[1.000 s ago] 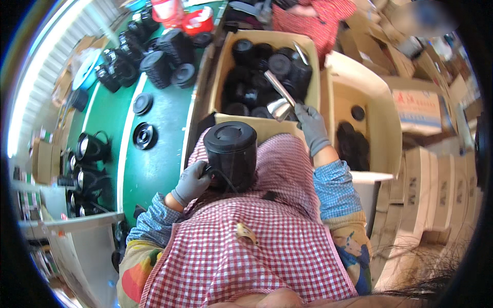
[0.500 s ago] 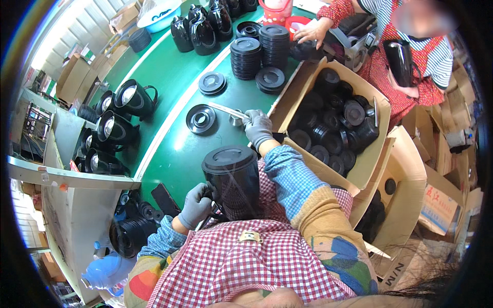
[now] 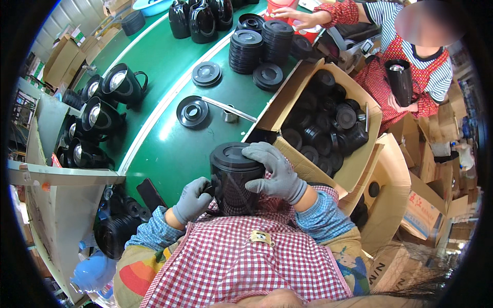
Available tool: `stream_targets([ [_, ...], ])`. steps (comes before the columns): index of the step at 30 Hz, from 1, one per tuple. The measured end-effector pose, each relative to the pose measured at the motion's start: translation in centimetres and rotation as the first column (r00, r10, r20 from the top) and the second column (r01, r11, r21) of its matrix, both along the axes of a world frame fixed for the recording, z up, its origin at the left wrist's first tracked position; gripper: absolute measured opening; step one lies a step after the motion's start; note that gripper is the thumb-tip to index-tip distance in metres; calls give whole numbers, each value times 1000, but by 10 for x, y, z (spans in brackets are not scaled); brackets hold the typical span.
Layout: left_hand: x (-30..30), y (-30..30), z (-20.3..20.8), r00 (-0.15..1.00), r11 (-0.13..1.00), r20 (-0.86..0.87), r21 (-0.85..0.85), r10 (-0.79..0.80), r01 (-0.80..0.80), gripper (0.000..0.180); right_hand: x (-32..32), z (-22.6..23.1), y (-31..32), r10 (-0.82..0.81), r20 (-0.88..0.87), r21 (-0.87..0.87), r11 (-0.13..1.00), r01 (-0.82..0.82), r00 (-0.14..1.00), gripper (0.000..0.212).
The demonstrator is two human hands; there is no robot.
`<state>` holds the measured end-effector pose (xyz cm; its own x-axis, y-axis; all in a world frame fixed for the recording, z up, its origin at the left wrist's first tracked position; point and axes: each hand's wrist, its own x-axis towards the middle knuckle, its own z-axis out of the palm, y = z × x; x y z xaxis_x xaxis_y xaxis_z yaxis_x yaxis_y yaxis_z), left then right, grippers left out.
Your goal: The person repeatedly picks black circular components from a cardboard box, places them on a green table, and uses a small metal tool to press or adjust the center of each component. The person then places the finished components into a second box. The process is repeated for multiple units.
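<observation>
A glossy black jug [image 3: 233,187] stands upright in front of my chest, a flat round black lid [image 3: 231,154] on its top. My left hand [image 3: 192,200], in a grey glove, is closed round the jug's handle. My right hand [image 3: 276,172], gloved too, holds the jug's right side, fingers over the lid's edge and thumb against the wall below. Beyond them on the green table lie a thin pale rod [image 3: 241,115], a small metal cup [image 3: 229,115] by it, and a black ring-shaped lid part [image 3: 192,111].
Stacked black lids [image 3: 245,54] stand farther back. Several black jugs lie on the left [image 3: 97,113]; others stand at the back [image 3: 203,23]. Right of me, an open carton [image 3: 370,149] holds black parts. Across the table, a co-worker [image 3: 411,66] holds a black jug and reaches left.
My right hand has let go of the rod, now lying on the table, and come back to the jug's lid and side. The co-worker's outstretched hand has moved left.
</observation>
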<state>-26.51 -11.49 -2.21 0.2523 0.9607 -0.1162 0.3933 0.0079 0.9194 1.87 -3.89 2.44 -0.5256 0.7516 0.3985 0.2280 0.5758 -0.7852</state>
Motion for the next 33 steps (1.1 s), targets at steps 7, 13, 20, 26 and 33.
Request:
stream_targets([
  [7, 13, -16, 3, 993, 993, -66, 62, -100, 104, 16, 25, 4, -49, -199, 113, 56, 979, 194, 973, 74],
  [13, 32, -22, 35, 978, 985, -135, 57, -156, 165, 20, 64, 17, -66, -122, 157, 94, 990, 108, 980, 85],
  [20, 90, -18, 33, 961, 892, -86, 358, -262, 275, 25, 95, 53, -95, -227, -106, -122, 969, 214, 968, 91],
  [26, 139, -13, -21, 710, 720, -286, 89, -643, 688, 32, 144, -26, -140, -389, 189, 7, 919, 395, 902, 70],
  [33, 189, 66, 21, 832, 800, -173, 229, -527, 554, 28, 160, -46, -176, -378, 239, -183, 887, 424, 894, 81],
])
